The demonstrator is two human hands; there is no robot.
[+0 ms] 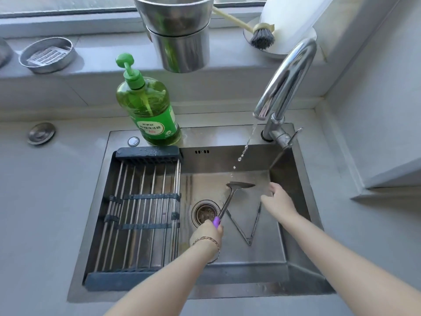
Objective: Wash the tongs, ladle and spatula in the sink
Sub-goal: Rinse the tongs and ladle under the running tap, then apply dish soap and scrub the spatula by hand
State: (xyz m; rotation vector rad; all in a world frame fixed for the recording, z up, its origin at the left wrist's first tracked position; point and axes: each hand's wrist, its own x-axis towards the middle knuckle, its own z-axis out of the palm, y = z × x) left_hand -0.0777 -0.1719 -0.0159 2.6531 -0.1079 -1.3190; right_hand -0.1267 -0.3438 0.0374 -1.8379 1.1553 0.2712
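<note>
Two hands are over the sink (303, 179). L hand (206, 234) grips the purple end of the spatula (230, 197) handle, fingers curled round it; blade is raised near the back wall, under a thin water trickle from the faucet (284, 87). R hand (279, 201) is just right of the blade, not touching it, fingers loosely spread, holding nothing. Tongs (249, 226) lie splayed in a V on the basin floor, btwn both forearms, near the drain (205, 213). Ladle: not visible. Drying rack (141, 213) spans the sink's left half. Green soap bottle (148, 103) stands upright on the rear rim. Steel cups (180, 33), dish brush (259, 35) and round steel tin (47, 54) sit on the window ledge.
</note>
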